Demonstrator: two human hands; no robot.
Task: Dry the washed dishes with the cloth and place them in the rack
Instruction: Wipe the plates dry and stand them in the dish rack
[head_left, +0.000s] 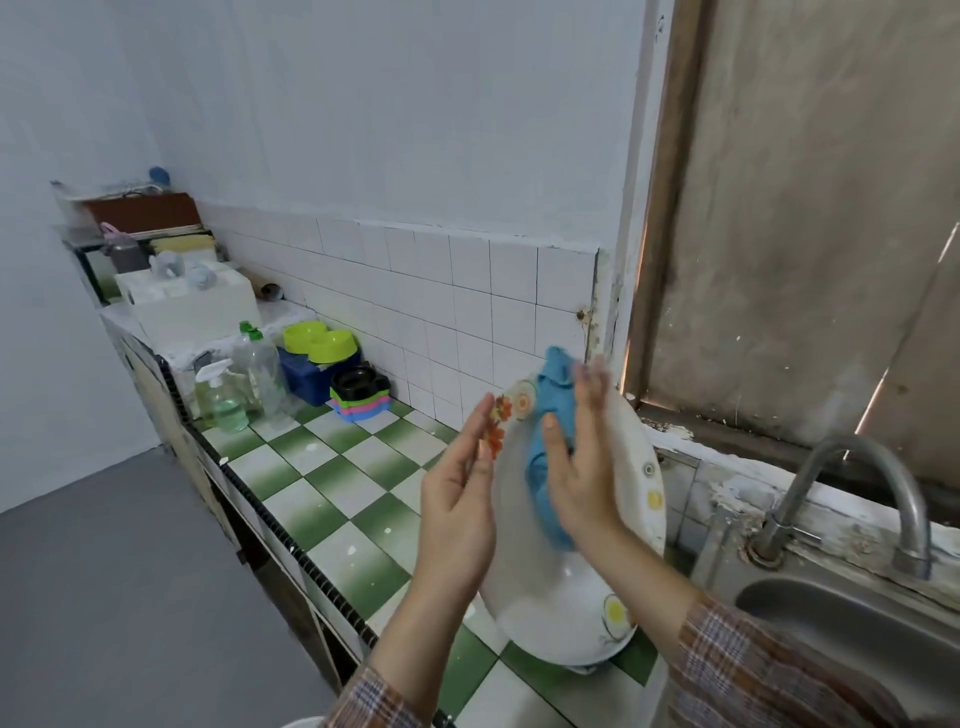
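A white plate (641, 467) with orange and yellow flower prints stands nearly upright above the tiled counter. My left hand (457, 512) supports its left rim with straight fingers. A blue cloth (555, 375) lies against the plate's face, and my right hand (582, 470) presses it flat there with the fingers stretched upward. Under the plate, a second white dish (561, 618) with a yellow flower print sits on the counter. No dish rack is clearly visible.
The green-and-white checked counter (332, 493) runs to the back left, where bottles (228, 400), green bowls (322, 340), a blue box and a white box stand. A steel sink (857, 629) with a curved tap (862, 467) is at the right.
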